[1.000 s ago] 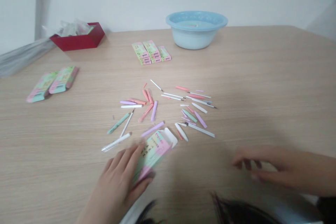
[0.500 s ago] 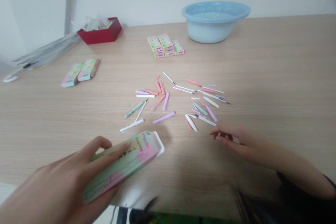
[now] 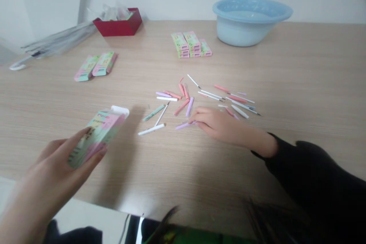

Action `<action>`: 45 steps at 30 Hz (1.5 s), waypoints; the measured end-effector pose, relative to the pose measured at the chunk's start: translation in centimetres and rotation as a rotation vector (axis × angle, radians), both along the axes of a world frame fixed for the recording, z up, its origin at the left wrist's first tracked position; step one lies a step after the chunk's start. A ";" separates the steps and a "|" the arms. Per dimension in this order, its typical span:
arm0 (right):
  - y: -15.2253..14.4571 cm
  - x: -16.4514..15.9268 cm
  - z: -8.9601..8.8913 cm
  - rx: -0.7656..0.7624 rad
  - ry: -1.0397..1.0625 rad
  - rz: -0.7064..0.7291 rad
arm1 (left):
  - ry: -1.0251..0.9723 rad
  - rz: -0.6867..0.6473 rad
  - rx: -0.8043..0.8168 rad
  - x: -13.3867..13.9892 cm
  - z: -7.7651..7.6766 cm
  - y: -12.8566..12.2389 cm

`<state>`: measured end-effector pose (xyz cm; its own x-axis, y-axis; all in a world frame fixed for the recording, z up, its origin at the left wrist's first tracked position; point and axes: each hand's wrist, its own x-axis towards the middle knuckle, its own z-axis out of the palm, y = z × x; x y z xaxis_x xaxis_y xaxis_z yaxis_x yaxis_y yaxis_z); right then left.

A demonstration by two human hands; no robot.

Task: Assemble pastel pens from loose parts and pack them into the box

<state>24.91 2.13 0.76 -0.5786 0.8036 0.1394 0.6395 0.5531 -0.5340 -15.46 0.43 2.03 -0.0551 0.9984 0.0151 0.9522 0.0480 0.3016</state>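
Note:
My left hand is closed around a pastel green and pink cardboard box, held tilted above the table at the left with its white end flap open. My right hand reaches in over the middle of the table. Its fingertips pinch the right end of a purple pen that lies on the tabletop. Around it lie loose pen parts: a white pen, a green pen, coral pen pieces and several thin white refills. My right hand hides some of the parts beneath it.
Two similar boxes lie at the left, and a stack of boxes stands farther back. Behind are a light blue basin, a red box with plastic bags, and a clear umbrella. The table ends near me.
My left hand has moved left with the box. My right hand has moved left across the parts to the purple pen. The view has shifted slightly.

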 end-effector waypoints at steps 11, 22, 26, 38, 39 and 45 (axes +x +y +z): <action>3.8 -2.5 -2.2 0.022 -0.311 -0.001 | 0.111 -0.117 0.023 4.6 -3.7 2.0; -1.7 -2.8 2.4 0.039 0.035 0.002 | -0.592 -0.230 0.105 11.5 0.0 -2.2; -6.7 -3.1 3.9 -0.013 0.270 0.087 | -1.045 -0.574 -0.441 16.1 -0.7 -4.1; -5.7 6.6 1.0 -0.012 0.117 -0.531 | -1.227 -0.562 -0.708 19.6 -0.5 -2.4; -5.2 7.5 0.8 -0.023 0.081 -0.570 | -1.220 -0.553 -0.720 19.8 -0.4 -1.3; -4.3 8.5 0.4 -0.034 0.003 -0.539 | -1.140 -0.597 -0.566 19.6 -1.3 4.4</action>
<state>33.38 -2.21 1.13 -0.0830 0.9906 0.1087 0.8263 0.1294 -0.5482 4.12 4.82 0.71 0.6643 0.7309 -0.1565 0.1206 0.1019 0.9875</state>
